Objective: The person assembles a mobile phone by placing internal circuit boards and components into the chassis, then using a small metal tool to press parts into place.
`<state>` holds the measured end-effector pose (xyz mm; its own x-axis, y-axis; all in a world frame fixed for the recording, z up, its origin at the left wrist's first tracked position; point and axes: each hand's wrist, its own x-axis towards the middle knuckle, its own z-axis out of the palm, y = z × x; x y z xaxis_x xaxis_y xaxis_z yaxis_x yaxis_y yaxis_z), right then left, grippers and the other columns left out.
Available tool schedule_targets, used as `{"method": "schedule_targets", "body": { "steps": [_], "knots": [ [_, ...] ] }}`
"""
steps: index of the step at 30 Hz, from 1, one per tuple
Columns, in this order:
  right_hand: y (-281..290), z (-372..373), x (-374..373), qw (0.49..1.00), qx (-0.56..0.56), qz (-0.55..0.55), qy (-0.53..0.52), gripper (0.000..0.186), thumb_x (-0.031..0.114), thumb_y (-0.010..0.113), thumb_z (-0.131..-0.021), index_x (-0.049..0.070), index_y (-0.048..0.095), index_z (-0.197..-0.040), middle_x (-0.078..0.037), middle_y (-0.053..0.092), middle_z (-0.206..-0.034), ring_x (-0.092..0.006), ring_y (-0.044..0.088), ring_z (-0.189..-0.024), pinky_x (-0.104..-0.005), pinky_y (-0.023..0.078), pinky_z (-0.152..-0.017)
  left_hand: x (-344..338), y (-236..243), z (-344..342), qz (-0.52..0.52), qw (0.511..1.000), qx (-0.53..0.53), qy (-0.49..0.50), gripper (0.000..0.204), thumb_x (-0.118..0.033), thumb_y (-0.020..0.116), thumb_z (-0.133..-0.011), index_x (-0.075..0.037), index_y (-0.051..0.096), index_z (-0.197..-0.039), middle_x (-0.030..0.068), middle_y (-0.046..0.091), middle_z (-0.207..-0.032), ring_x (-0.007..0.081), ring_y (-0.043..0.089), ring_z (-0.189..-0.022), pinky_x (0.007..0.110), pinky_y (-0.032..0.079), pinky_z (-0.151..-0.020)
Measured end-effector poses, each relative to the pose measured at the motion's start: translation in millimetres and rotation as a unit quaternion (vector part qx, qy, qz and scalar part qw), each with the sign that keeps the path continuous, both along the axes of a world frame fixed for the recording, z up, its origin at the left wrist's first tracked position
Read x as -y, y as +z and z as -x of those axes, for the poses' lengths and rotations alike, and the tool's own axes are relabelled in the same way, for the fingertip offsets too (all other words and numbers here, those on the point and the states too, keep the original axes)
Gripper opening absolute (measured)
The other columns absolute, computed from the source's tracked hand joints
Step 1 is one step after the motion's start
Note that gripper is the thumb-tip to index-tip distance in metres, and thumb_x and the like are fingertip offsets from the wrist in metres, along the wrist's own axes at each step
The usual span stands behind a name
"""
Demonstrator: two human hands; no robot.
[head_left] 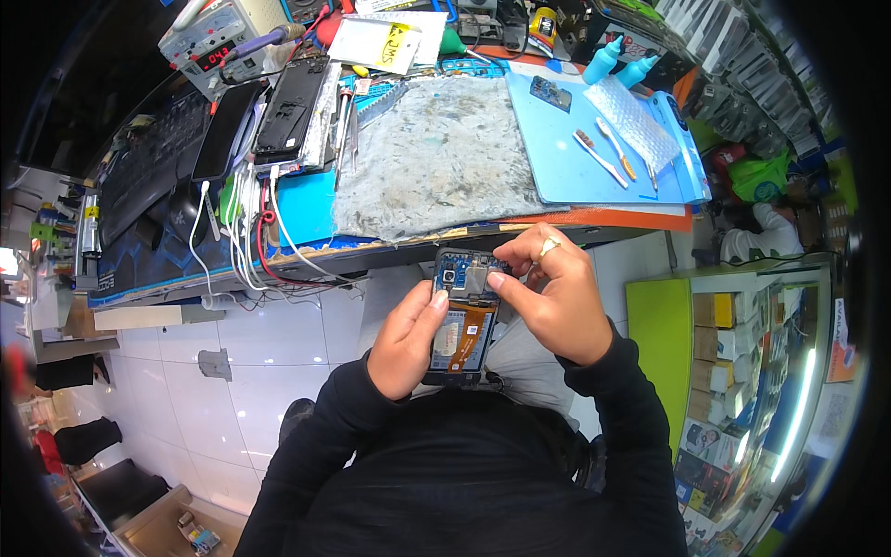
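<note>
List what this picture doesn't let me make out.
All in the head view:
Opened smartphone: front side, turned away behind its own body.
Left hand: its grip beneath the phone, hidden by it.
Right hand: whether it pinches a part; its own fingers cover the spot.
Loose circuit board on the light-blue mat: individual components, too small.

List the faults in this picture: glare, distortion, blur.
Head view: black rounded corners, straight edges bending toward the rim; head view: glare on the tiled floor and a glaring light strip at right; head view: a red shape at far left is blurred, while the opened phone in the left hand looks fairly sharp, its finest parts too small to tell.
</note>
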<state>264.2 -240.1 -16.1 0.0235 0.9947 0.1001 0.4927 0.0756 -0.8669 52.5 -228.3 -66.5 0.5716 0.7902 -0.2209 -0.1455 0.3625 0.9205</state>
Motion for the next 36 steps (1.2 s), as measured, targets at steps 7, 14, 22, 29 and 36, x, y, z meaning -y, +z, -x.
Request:
{"method": "schedule_targets", "body": {
  "steps": [7, 14, 22, 29, 36],
  "knots": [
    [-1.8, 6.0, 6.3, 0.994, 0.018, -0.100, -0.031, 0.014, -0.004, 0.078, -0.081, -0.004, 0.075, -0.095, -0.012, 0.068, -0.087, -0.0202, 0.067, -0.071, -0.0303, 0.052, -0.060, 3.9, -5.7, 4.0, -0.075, 0.996, -0.044, 0.000, 0.036, -0.019, 0.038, -0.113, 0.003, 0.056, -0.134, 0.0086, 0.065, -0.121, 0.0125, 0.059, -0.113, 0.029, 0.045, -0.101],
    [3.0, 13.1, 10.7, 0.992, 0.029, -0.110, -0.047, 0.011, -0.005, 0.078, -0.082, -0.005, 0.075, -0.093, -0.012, 0.068, -0.084, -0.0189, 0.067, -0.068, -0.0281, 0.051, -0.058, 10.7, -10.5, 4.4, -0.092, 0.995, -0.040, 0.017, 0.037, -0.023, 0.037, -0.115, 0.003, 0.055, -0.134, 0.0081, 0.064, -0.121, 0.0123, 0.059, -0.111, 0.028, 0.045, -0.099],
    [2.4, 3.1, 3.5, 0.997, -0.035, -0.064, -0.027, 0.009, -0.003, 0.076, -0.085, -0.005, 0.074, -0.093, -0.010, 0.068, -0.084, -0.0143, 0.063, -0.064, -0.0275, 0.050, -0.058, 9.7, -8.1, 2.0, -0.079, 0.997, -0.011, 0.013, 0.037, -0.022, 0.038, -0.115, 0.003, 0.055, -0.136, 0.0093, 0.064, -0.124, 0.0134, 0.059, -0.115, 0.029, 0.045, -0.102],
    [5.3, 2.5, 2.6, 0.998, -0.035, -0.012, -0.045, 0.011, 0.002, 0.077, -0.085, -0.005, 0.075, -0.093, -0.009, 0.069, -0.080, -0.0129, 0.063, -0.063, -0.0271, 0.049, -0.059, 10.1, -7.7, 1.3, -0.066, 0.998, -0.003, 0.010, 0.036, -0.021, 0.038, -0.115, 0.003, 0.054, -0.136, 0.0100, 0.065, -0.123, 0.0144, 0.060, -0.115, 0.030, 0.045, -0.102],
    [3.8, 3.8, 3.0, 0.997, -0.055, -0.011, -0.047, 0.011, 0.002, 0.077, -0.085, -0.005, 0.075, -0.093, -0.009, 0.069, -0.080, -0.0131, 0.062, -0.063, -0.0278, 0.050, -0.059, 10.0, -8.2, 1.2, -0.078, 0.997, -0.009, 0.016, 0.036, -0.021, 0.038, -0.115, 0.003, 0.054, -0.136, 0.0101, 0.065, -0.123, 0.0142, 0.060, -0.115, 0.030, 0.046, -0.102]
  ]
}}
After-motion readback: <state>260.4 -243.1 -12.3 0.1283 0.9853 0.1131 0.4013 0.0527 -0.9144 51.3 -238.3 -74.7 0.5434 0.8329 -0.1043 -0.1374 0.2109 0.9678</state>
